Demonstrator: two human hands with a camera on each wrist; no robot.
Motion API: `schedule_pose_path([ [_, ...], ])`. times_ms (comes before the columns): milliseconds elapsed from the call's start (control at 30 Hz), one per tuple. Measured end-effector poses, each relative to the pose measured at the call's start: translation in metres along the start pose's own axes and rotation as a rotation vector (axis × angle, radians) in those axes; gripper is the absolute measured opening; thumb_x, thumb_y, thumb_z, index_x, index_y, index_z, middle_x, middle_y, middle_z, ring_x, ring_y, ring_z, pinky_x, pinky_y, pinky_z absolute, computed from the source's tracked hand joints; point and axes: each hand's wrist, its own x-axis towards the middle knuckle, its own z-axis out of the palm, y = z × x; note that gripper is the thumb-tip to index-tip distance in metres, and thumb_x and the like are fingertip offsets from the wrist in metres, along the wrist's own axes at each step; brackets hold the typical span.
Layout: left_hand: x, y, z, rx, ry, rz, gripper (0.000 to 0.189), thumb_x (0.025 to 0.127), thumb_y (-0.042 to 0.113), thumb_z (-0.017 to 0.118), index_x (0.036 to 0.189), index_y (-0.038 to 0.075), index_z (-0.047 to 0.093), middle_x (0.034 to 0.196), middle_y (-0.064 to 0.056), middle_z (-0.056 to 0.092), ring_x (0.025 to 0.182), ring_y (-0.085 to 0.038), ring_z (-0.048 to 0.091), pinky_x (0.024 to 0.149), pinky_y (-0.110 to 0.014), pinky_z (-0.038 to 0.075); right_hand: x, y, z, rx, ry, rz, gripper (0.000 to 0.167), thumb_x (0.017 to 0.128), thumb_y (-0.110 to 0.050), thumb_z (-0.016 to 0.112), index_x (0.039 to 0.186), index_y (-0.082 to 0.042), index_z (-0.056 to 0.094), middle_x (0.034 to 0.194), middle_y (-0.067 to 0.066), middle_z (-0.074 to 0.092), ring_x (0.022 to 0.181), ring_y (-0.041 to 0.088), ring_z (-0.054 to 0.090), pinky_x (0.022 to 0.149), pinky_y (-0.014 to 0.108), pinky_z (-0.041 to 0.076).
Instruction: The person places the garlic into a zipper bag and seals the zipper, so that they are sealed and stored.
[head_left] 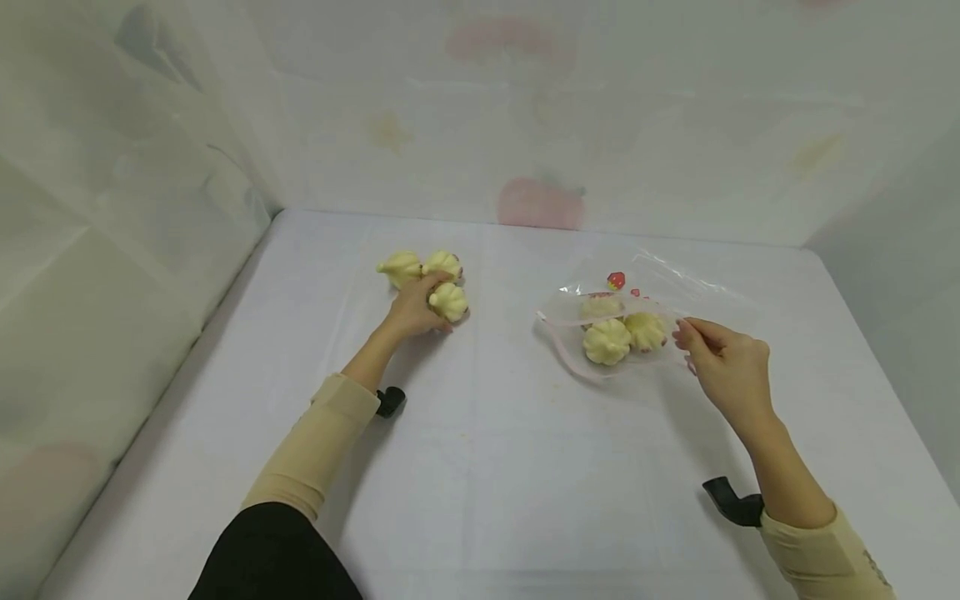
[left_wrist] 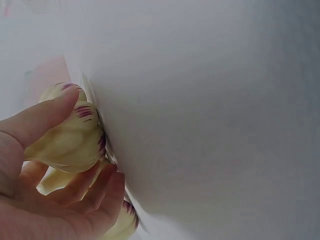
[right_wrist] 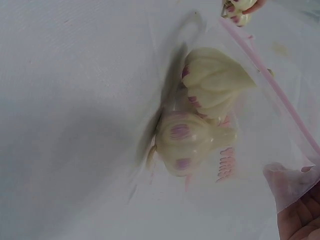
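Observation:
My left hand point(head_left: 416, 308), at left centre, grips a cream garlic bulb point(head_left: 449, 302) with purple streaks. In the left wrist view the thumb lies over this bulb point(left_wrist: 70, 142) and the fingers curl beneath it. Two more garlic bulbs point(head_left: 400, 268) sit just behind that hand on the table. To the right lies a clear zip bag point(head_left: 693, 287) with a pink-edged mouth that gapes toward the front left. My right hand point(head_left: 727, 367) pinches the right end of its mouth between thumb and fingers. Inside the bag are three garlic bulbs point(head_left: 607, 342).
A white cloth covers the table point(head_left: 525, 475). Pale fruit-printed sheeting point(head_left: 540, 117) rises behind it and along the left side. Dark wrist mounts point(head_left: 735, 502) stick out from both forearms.

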Motion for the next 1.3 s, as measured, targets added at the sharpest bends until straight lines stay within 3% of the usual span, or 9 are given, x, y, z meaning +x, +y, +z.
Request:
schedule_pose_path([
  [633, -0.016, 0.004, -0.002, -0.038, 0.004, 0.019, 0.075, 0.072, -0.002, 0.077, 0.14, 0.007, 0.048, 0.143, -0.022, 0.044, 0.129, -0.039, 0.04, 0.1, -0.057, 0.035, 0.0, 0.0, 0.002, 0.005, 0.003, 0.01, 0.023, 0.094, -0.004, 0.061, 0.106, 0.015, 0.067, 0.087, 0.029, 0.069, 0.065, -0.028, 0.046, 0.053, 0.003, 0.043],
  [800, -0.023, 0.012, -0.001, -0.064, -0.005, 0.024, 0.075, 0.075, 0.0, 0.076, 0.143, 0.009, 0.047, 0.147, -0.017, 0.042, 0.133, -0.036, 0.038, 0.1, -0.055, 0.037, 0.001, 0.0, 0.003, 0.009, 0.001, 0.012, 0.023, 0.094, -0.003, 0.061, 0.106, 0.015, 0.067, 0.087, 0.03, 0.069, 0.065, -0.027, 0.046, 0.054, 0.004, 0.043],
  [1000, -0.033, 0.025, 0.002, -0.069, -0.021, 0.086, 0.076, 0.075, 0.002, 0.078, 0.144, 0.008, 0.046, 0.148, -0.016, 0.041, 0.136, -0.037, 0.034, 0.106, -0.059, 0.03, 0.0, 0.001, 0.003, 0.0, -0.003, 0.013, 0.023, 0.095, -0.004, 0.061, 0.106, 0.015, 0.067, 0.088, 0.03, 0.069, 0.065, -0.028, 0.045, 0.053, 0.003, 0.043],
  [1300, -0.045, 0.045, 0.009, -0.067, -0.047, 0.154, 0.074, 0.076, 0.004, 0.078, 0.143, 0.01, 0.047, 0.148, -0.013, 0.043, 0.136, -0.033, 0.037, 0.105, -0.056, 0.034, 0.0, 0.001, 0.002, -0.014, -0.003, 0.012, 0.024, 0.095, -0.005, 0.06, 0.106, 0.015, 0.067, 0.088, 0.029, 0.069, 0.065, -0.028, 0.045, 0.052, 0.003, 0.042],
])
